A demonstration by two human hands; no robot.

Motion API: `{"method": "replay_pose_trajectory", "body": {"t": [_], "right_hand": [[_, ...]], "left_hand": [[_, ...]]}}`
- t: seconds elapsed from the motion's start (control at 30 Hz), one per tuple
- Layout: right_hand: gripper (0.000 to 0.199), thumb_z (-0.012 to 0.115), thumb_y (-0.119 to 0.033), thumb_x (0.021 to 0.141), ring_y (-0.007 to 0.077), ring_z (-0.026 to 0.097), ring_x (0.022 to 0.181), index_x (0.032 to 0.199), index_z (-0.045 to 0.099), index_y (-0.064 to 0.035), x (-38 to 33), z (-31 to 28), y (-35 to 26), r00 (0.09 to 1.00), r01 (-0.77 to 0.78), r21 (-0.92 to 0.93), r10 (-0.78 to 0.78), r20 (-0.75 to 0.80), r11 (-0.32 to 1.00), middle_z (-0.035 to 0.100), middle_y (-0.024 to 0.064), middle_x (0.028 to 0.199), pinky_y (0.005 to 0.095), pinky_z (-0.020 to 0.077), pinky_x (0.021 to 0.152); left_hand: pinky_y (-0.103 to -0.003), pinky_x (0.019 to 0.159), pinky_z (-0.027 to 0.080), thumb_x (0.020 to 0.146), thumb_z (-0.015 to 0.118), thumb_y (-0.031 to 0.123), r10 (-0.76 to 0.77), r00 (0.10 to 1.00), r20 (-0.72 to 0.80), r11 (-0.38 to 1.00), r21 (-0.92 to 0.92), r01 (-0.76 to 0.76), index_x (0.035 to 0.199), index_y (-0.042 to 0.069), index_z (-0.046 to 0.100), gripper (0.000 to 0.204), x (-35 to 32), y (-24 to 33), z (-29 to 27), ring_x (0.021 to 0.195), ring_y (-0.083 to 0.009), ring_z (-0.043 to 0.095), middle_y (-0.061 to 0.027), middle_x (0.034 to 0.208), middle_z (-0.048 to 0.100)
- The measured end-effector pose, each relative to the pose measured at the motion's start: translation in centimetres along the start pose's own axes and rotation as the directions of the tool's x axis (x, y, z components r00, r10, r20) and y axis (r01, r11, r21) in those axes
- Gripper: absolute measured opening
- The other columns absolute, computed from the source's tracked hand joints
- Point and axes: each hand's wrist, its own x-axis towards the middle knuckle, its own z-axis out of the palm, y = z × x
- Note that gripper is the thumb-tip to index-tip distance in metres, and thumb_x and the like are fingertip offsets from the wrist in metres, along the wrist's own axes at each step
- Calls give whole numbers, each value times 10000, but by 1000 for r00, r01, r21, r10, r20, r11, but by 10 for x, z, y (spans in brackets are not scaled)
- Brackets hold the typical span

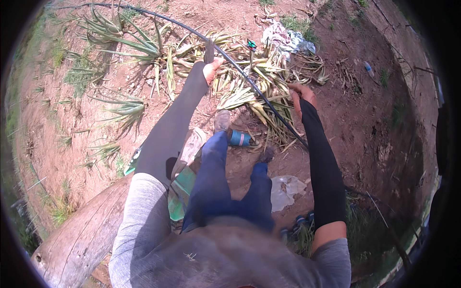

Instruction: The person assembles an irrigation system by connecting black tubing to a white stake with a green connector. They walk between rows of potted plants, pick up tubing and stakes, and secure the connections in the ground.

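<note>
My left hand (210, 72) is closed around a dark, brush-like tuft (209, 50) that sticks up above the fingers; its exact kind cannot be made out. It is raised over the left part of a pile of long, pale green and yellow leaves (235, 98). At the pile's right edge is my right hand (305, 98), fingers curved and thumb apart, with nothing visible between them. By my left shoe (222, 120) lies a spool of blue twine (240, 138). Dark sleeves cover both forearms.
A black hose (230, 61) arcs across the leaves. Spiky plants (127, 109) grow at left. Crumpled cloth (283, 37) and a plastic bottle (369, 69) lie beyond. Closer are a log (81, 233), a green sack (183, 187) and a clear plastic sheet (286, 192).
</note>
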Motion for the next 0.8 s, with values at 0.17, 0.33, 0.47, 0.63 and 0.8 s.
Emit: {"method": "replay_pose_trajectory", "body": {"t": [0.17,0.33,0.47,0.63,0.8], "right_hand": [[173,581,-115,816,267,600,786,962,672,-134,97,47,-14,957,275,-392,-288,27,878,590,102,833,370,470,707],[162,549,-202,859,321,583,879,958,661,-140,141,84,-35,918,395,-374,-341,205,839,586,130,902,404,463,769],[172,556,-206,850,308,588,898,954,654,-109,145,90,-43,929,371,-461,-309,205,806,592,104,947,397,466,773],[233,617,-231,829,324,580,797,972,613,-48,147,89,-29,857,512,-401,-484,176,760,556,125,881,411,459,682],[211,633,-178,810,308,594,792,967,623,-37,135,87,-26,856,508,-328,-509,91,796,574,118,860,378,461,672]], "left_hand": [[-296,666,446,773,660,361,302,943,138,912,246,-328,988,60,680,370,58,40,20,711,-154,593,-74,755,642],[-349,758,459,809,619,362,287,898,333,626,645,-439,1076,162,670,337,127,9,31,833,-235,625,-122,864,663],[-373,746,466,807,607,426,302,870,391,520,697,-494,1002,149,673,345,125,11,42,825,-286,623,-120,822,651],[-372,723,472,798,603,469,291,846,448,417,736,-533,963,122,669,389,121,12,42,811,-268,627,-123,793,642],[-363,679,483,755,659,431,210,904,374,619,665,-418,894,62,673,395,109,11,40,729,-263,627,-124,725,629]]}}
